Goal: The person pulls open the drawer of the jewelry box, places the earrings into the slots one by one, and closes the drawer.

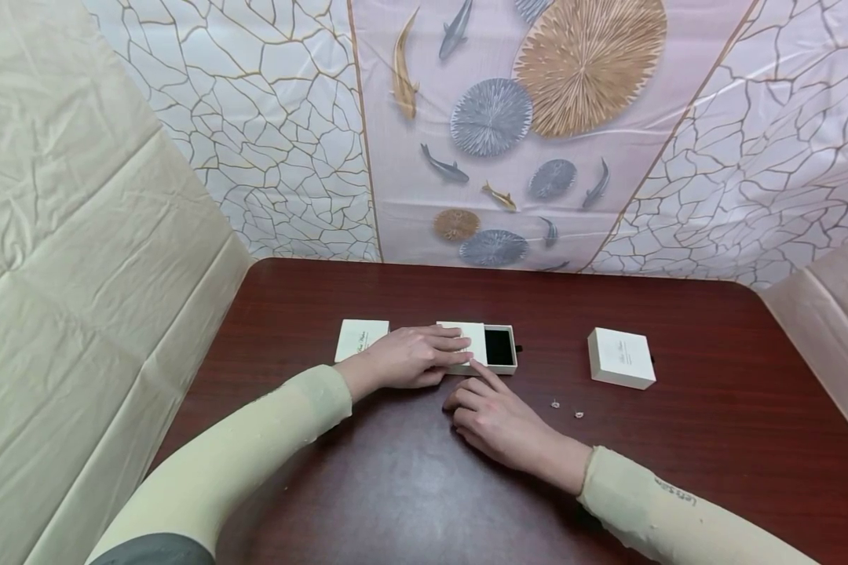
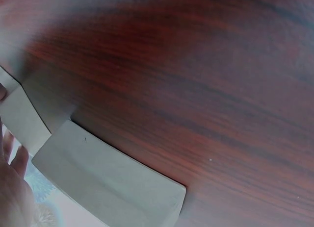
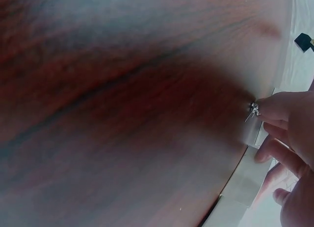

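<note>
My left hand [image 1: 417,357] grips a small white slide-out jewelry box [image 1: 477,336], fingers over its lid and thumb at the near side. The box's drawer [image 1: 500,347], lined in black, is pulled partway out to the right. My right hand [image 1: 498,420] is just in front, its index fingertip at the box's near edge. In the right wrist view a sparkly earring [image 3: 253,109] with a thin pin is pinched at the thumb tip; the head view hides it. Two small earrings, one [image 1: 554,404] left of the other [image 1: 579,414], lie right of this hand.
Left of the gripped box, a closed white box [image 1: 359,339] lies partly behind my left hand. Another closed white box [image 1: 622,358] stands at the right. All rest on a dark red-brown wooden table [image 1: 396,502], with a patterned cloth [image 1: 290,157] hanging behind.
</note>
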`<state>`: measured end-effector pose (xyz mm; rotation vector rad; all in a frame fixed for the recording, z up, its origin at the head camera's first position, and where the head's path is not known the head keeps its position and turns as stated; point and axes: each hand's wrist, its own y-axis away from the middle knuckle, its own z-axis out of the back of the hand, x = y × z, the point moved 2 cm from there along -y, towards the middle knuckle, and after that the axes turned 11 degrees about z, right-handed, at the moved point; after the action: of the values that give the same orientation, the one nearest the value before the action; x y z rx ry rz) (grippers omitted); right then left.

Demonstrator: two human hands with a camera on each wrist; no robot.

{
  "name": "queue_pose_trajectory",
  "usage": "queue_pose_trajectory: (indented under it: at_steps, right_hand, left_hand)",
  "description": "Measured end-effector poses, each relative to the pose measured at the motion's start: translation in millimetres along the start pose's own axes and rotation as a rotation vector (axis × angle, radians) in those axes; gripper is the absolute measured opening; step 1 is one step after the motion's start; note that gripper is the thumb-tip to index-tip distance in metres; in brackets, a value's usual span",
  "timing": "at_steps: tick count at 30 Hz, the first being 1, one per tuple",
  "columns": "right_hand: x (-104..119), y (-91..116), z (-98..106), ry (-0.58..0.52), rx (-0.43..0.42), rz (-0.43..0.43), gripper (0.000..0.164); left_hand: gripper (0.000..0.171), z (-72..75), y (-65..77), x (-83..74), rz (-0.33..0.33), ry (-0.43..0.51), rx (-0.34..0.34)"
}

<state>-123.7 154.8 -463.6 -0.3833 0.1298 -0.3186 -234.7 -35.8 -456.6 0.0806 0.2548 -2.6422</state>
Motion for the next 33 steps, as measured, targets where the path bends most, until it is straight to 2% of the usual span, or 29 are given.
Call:
queue_pose_trajectory:
  at_steps: [5,11,20,33]
  right_hand:
    - [-1.8,0.8,0.7,-0.020,0.012,-0.027,0.014]
    - [-3.8,1.6,4.8,-0.096,0.010,-0.100,0.014]
    - [-9.0,6.5,20.1,-0.204,-0.017,-0.200,0.012]
    - [-28.4,13.9,43.2,-0.145,-0.072,-0.249,0.016]
  left_hand:
    - [0.047,0.0,0.1,-0.2,-0.006,-0.011,-0.003]
    - [0.048,-0.6,0.1,0.2,-0.015,-0.031,-0.005]
    - [0.049,1.6,-0.2,-0.5,-0.009,-0.020,-0.001]
    - [0.051,-0.7,-0.5,0.8,0.009,-0.019,0.020]
